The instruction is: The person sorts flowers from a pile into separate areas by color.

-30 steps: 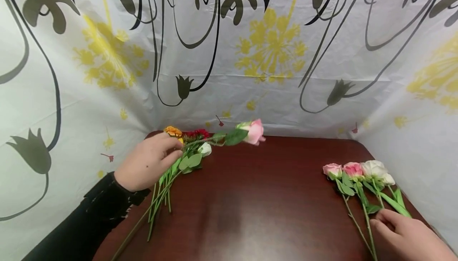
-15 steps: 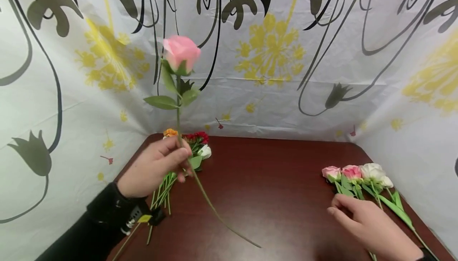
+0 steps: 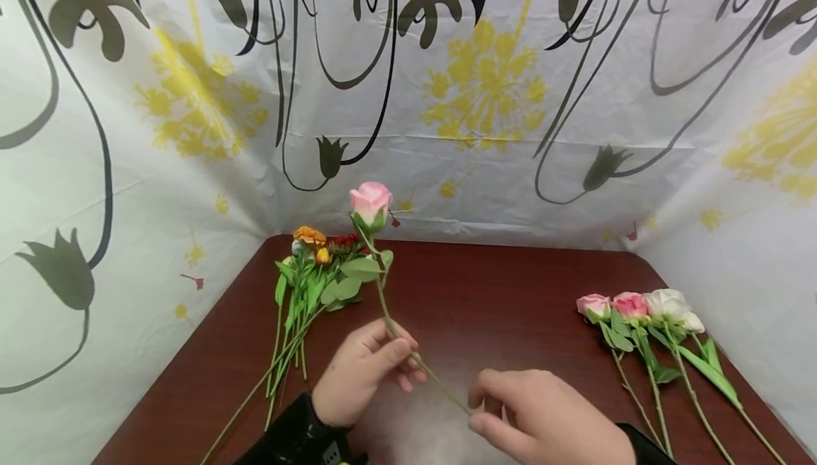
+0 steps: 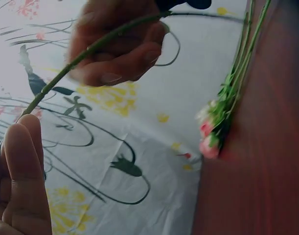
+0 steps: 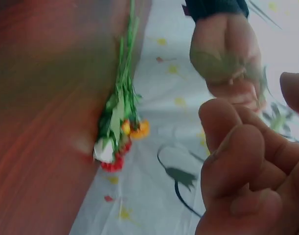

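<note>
In the head view my left hand (image 3: 370, 366) pinches the stem of a pink rose (image 3: 370, 203) between thumb and fingers. The bloom points up and away, and the stem (image 3: 440, 383) slants down to the right. My right hand (image 3: 542, 412) is beside the stem's lower end, fingers bent and thumb apart, with the stem tip right at the fingertips. From the left wrist, the green stem (image 4: 90, 51) crosses in front of the right hand (image 4: 117, 44). In the right wrist view, nothing shows between that hand's thumb and fingers (image 5: 232, 156).
A pile of mixed flowers (image 3: 309, 295), orange, red and green-leaved, lies at the table's left. On the right lie a pale pink rose (image 3: 593, 305), a deeper pink rose (image 3: 630, 303) and white blooms (image 3: 667, 303). Patterned white cloth (image 3: 472, 188) walls in the brown table (image 3: 498, 295).
The left hand has lifted the pink rose off the left side, swung it upright, then brought it down to the middle. The right hand has left the right-hand flowers and come to the stem.
</note>
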`<state>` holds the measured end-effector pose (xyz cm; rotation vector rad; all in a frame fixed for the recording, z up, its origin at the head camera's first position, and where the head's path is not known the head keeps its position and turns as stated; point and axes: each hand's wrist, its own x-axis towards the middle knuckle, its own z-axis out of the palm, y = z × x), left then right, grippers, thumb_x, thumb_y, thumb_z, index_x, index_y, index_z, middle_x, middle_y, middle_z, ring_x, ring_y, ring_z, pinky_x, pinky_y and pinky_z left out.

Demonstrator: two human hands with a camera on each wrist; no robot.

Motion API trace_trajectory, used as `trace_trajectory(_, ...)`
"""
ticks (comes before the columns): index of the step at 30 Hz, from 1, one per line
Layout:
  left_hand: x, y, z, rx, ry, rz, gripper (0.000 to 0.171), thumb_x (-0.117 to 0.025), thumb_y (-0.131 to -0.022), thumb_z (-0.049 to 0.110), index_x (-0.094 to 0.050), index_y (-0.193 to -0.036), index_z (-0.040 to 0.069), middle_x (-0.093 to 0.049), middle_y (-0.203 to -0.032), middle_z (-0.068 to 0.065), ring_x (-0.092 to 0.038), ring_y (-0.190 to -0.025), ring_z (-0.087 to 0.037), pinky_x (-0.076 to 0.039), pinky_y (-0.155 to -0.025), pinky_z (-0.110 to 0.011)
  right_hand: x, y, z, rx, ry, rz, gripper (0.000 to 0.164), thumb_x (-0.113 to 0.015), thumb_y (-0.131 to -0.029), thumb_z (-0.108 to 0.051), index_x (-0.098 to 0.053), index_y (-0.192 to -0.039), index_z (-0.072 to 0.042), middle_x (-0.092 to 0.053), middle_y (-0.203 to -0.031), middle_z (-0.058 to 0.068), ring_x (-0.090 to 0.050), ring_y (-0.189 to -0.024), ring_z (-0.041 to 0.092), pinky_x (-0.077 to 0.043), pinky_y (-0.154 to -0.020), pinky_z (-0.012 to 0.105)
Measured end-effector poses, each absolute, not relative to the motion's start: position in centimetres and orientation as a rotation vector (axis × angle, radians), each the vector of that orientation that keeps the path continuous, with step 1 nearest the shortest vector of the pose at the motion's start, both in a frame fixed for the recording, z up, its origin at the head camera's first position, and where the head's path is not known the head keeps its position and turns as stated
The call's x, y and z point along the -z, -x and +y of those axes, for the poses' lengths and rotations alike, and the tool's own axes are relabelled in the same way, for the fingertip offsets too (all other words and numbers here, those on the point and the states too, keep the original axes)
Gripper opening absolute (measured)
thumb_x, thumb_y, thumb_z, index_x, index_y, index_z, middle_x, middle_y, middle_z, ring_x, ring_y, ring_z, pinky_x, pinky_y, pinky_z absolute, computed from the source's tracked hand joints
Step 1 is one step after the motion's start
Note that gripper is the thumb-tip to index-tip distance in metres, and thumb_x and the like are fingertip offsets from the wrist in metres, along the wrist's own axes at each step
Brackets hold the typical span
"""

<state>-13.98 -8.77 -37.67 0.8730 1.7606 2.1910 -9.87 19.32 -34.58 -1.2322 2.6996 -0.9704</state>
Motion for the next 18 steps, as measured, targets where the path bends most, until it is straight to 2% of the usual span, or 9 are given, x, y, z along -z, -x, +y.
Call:
trace_trajectory(5, 38.7, 13.2, -8.2, -2.191, -0.826, 1.614, 0.020, -0.051, -0.108, 0.015, -0.057, -0.112, -0.004, -0.069, -0.096, -0.005, -0.072, -0.088, -0.014, -0.057, -0.072, -0.027, 35.3, 9.8, 18.7, 0.941, 1.258, 2.698, 0.018, -0.063, -0.103, -0.027, -0.058, -0.087, -0.035, -0.043, -0.069, -0.025, -0.040, -0.057, -0.009, -0.040, -0.051, 0.018)
trace_trajectory(9, 39.3, 13.3, -8.0, -2.159, -0.839, 1.649, 0.026, -0.052, -0.107, 0.014, -0.055, -0.113, -0.011, -0.070, -0.097, -0.007, -0.072, -0.089, -0.013, -0.057, -0.072, -0.027, 35.4, 9.6, 19.2, 0.866, 1.189, 2.796, 0.019, -0.065, -0.101, -0.029, -0.059, -0.085, -0.036, -0.044, -0.069, -0.026, -0.041, -0.056, -0.007, -0.040, -0.051, 0.020)
trace_trajectory(12, 39.6, 13.5, -7.9, -2.086, -0.844, 1.720, 0.030, -0.053, -0.107, 0.016, -0.054, -0.115, -0.013, -0.069, -0.100, -0.018, -0.071, -0.090, -0.013, -0.057, -0.074, -0.030, 35.5, 9.4, 19.8, 0.799, 1.208, 2.902, 0.022, -0.070, -0.097, -0.027, -0.058, -0.083, -0.038, -0.044, -0.071, -0.028, -0.041, -0.057, -0.007, -0.039, -0.052, 0.019)
trace_trajectory(15, 39.7, 13.7, -8.0, -2.006, -0.821, 1.795, 0.031, -0.053, -0.107, 0.021, -0.056, -0.117, -0.009, -0.066, -0.106, -0.028, -0.071, -0.091, -0.018, -0.058, -0.075, -0.034, 35.7, 9.3, 20.5, 0.731, 1.238, 3.016, 0.028, -0.076, -0.092, -0.022, -0.056, -0.081, -0.039, -0.042, -0.072, -0.029, -0.039, -0.057, -0.008, -0.037, -0.052, 0.018)
trace_trajectory(18, 39.6, 14.0, -8.3, -1.936, -0.773, 1.907, 0.031, -0.054, -0.107, 0.026, -0.059, -0.117, -0.002, -0.065, -0.108, -0.026, -0.070, -0.090, -0.024, -0.058, -0.075, -0.036, 35.8, 9.2, 21.6, 0.644, 1.182, 3.104, 0.031, -0.078, -0.090, -0.022, -0.054, -0.081, -0.039, -0.041, -0.073, -0.029, -0.039, -0.057, -0.008, -0.036, -0.052, 0.019)
